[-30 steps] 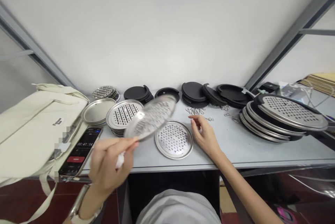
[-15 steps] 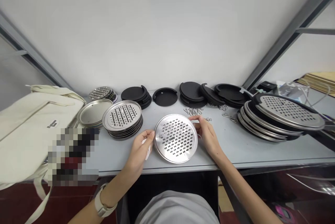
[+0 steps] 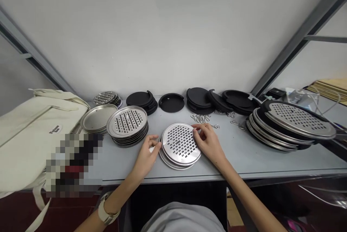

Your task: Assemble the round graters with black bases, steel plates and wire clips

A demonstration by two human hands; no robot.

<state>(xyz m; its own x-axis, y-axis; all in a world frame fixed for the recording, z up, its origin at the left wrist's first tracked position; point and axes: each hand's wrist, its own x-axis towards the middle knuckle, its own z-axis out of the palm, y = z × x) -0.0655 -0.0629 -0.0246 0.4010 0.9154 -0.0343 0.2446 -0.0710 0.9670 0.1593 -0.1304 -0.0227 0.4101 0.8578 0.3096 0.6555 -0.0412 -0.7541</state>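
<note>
A round perforated steel plate (image 3: 179,143) lies on top of another steel plate on the grey table (image 3: 244,152), a little off-centre. My left hand (image 3: 146,153) pinches its left rim between thumb and fingers. My right hand (image 3: 207,140) rests on its right edge with fingers curled over the rim. Both hands steady the top plate from either side.
A stack of perforated plates (image 3: 127,123) and a stack of plain plates (image 3: 96,118) stand to the left, by a cream bag (image 3: 29,130). Black round lids (image 3: 171,102) line the back. Wire clips (image 3: 202,118) lie behind the plate. Larger plates (image 3: 290,125) pile up right.
My left hand brought a perforated plate from the left and laid it on the plate in front of me. My right hand moved onto its right edge.
</note>
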